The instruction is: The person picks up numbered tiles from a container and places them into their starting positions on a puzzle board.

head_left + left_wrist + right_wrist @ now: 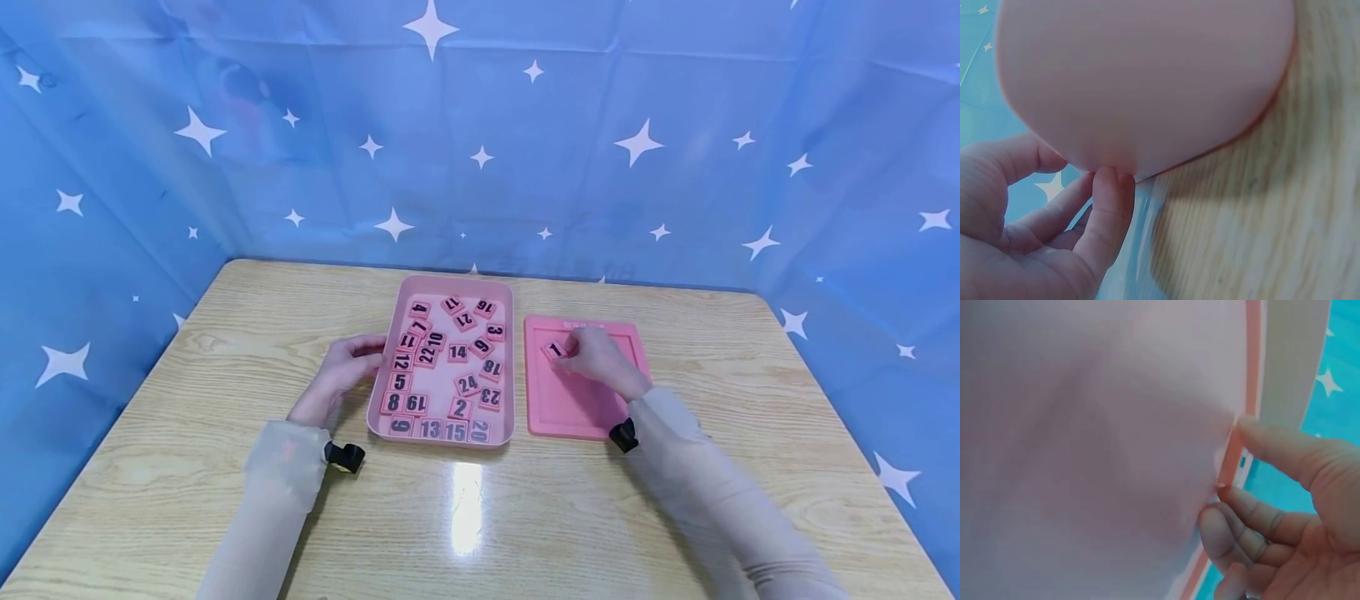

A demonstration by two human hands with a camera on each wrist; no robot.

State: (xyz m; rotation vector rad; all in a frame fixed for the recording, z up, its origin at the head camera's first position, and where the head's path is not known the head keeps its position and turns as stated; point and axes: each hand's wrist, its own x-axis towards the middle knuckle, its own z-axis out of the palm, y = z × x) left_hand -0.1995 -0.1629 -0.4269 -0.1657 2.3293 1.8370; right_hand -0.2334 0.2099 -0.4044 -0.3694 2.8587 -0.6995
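Right hand [596, 354] pinches tile 1 [555, 350]; left hand [347, 367] touches tray [382, 379]

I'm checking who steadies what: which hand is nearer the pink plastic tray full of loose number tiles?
Left. The left hand touches the pink plastic tray at its left wall; the right hand is beside it, over the flat pink board.

I'm looking at a staged recording booth, not a lived-in room: a wood-grain counter [225, 500] is boxed in on three sides by a blue star-printed cloth backdrop [525, 150].
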